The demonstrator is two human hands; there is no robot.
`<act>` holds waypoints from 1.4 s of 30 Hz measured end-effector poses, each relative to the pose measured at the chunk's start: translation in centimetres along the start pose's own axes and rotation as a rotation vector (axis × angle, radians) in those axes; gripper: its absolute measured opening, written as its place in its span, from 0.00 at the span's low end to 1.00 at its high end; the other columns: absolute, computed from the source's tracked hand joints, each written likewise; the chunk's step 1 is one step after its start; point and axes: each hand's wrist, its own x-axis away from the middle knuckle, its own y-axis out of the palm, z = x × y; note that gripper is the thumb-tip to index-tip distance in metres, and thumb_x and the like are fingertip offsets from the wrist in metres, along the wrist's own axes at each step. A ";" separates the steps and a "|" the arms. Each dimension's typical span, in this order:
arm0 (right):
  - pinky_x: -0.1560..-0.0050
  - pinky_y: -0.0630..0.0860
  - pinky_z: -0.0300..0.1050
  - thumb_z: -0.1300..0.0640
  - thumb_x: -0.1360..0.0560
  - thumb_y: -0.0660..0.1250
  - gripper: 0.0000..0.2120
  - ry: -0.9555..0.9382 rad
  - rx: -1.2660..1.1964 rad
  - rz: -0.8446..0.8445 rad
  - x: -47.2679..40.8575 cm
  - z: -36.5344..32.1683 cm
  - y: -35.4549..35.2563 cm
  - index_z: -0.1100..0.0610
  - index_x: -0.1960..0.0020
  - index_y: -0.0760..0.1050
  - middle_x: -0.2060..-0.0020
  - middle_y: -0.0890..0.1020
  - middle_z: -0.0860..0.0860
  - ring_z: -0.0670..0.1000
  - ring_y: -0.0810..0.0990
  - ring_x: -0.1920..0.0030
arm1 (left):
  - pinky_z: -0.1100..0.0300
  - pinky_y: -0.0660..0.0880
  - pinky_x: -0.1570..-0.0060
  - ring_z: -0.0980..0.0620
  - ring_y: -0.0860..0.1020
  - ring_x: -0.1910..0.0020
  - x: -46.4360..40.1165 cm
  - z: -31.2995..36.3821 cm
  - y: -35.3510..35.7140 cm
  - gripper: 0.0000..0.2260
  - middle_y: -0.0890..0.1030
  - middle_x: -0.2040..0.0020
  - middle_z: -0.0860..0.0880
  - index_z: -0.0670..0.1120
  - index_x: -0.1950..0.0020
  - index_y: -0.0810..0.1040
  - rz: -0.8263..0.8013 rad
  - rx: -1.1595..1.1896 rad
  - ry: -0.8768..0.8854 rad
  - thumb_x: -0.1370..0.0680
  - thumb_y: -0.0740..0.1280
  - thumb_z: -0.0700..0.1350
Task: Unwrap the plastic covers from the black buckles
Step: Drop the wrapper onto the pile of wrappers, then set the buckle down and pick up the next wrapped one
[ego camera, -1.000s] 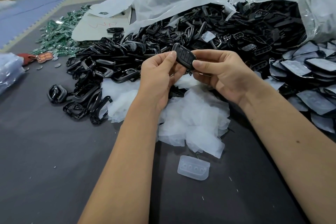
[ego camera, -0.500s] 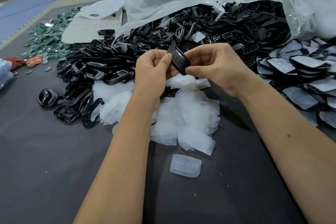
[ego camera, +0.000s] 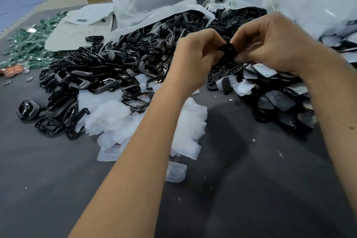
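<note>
While raised over the pile of black buckles, left hand and right hand pinched one black buckle between curled fingers; discarded plastic covers lay below.

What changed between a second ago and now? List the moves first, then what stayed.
Both hands carried the black buckle up and away, over the big heap; the view swung too. The left hand and right hand still pinch it between them. The pile of removed covers and the loose cover lie as before.
</note>
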 end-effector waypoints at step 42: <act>0.34 0.73 0.56 0.68 0.23 0.63 0.28 0.055 0.542 -0.056 -3.8 -1.6 14.1 0.49 0.27 0.72 0.33 0.74 0.51 0.58 0.65 0.32 | 0.55 0.76 0.44 0.45 0.79 0.42 4.1 -4.9 -5.7 0.15 0.80 0.40 0.47 0.50 0.46 0.84 0.151 -0.672 -0.517 0.26 0.70 0.33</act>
